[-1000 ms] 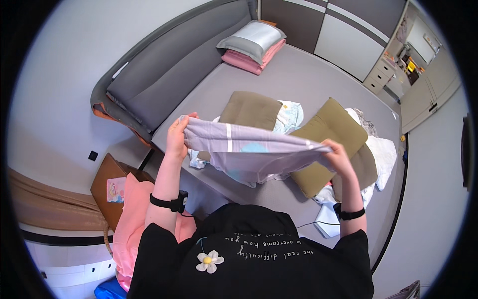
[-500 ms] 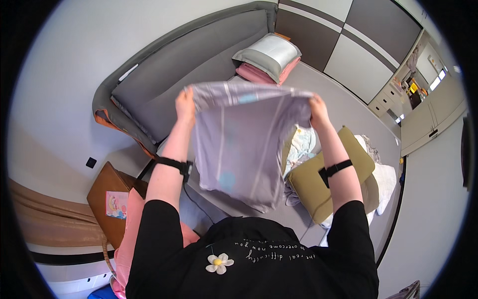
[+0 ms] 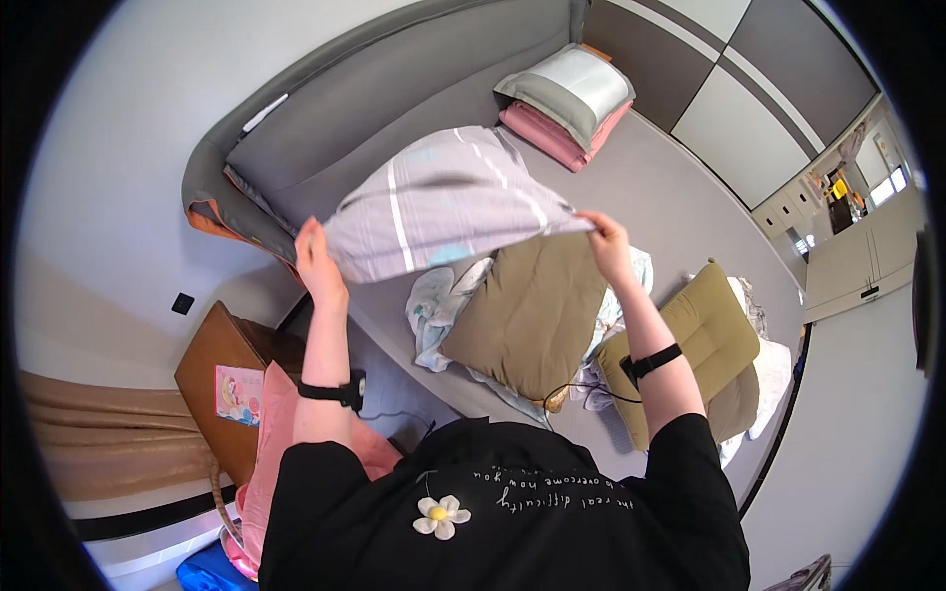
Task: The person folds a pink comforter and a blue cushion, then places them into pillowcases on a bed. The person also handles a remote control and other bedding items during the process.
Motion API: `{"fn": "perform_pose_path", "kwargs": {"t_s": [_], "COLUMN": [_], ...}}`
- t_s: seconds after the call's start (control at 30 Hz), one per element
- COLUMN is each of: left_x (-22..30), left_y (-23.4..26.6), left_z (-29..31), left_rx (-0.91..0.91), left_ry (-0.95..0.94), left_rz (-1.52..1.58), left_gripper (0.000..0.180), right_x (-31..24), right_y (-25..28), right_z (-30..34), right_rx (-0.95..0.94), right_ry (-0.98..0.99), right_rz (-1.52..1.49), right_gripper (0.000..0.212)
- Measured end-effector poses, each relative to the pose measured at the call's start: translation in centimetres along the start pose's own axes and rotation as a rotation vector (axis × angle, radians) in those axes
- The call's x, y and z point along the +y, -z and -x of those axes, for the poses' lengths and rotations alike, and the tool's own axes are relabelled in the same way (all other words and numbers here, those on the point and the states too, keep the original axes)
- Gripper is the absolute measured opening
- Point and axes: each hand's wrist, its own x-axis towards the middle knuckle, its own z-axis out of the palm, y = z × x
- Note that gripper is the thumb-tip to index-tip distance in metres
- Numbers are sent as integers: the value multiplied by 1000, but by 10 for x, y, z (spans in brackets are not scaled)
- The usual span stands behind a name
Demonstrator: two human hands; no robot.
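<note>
Your lilac striped pillowcase [image 3: 453, 202] has gone from hanging upright in front of you half a second ago to billowing out flat over the bed [image 3: 680, 197]. Left hand [image 3: 317, 264] and right hand [image 3: 606, 241] each pinch a near corner, fingers closed tight. It's airborne above the olive cushion [image 3: 527, 315] near the bed's near edge, so you're mid-shake, not laying it down yet.

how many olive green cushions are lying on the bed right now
2. One olive cushion lies mid-bed, just below the striped pillowcase; the other olive cushion sits toward the right edge. More may be hidden under the pillowcase.
</note>
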Motion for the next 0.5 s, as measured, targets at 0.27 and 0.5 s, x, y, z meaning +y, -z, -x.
{"fn": "perform_pose_path", "kwargs": {"t_s": [0.27, 0.5], "left_x": [-189, -250], "left_y": [106, 121], "left_z": [74, 126], "left_rx": [-205, -846], "left_ry": [274, 656], "left_rz": [-728, -1320], "left_gripper": [31, 28], "right_x": [121, 186], "right_y": [-57, -62], "right_z": [72, 143], "right_rx": [-357, -551], "right_ry": [-103, -306], "right_rz": [777, 947], "right_gripper": [19, 17]}}
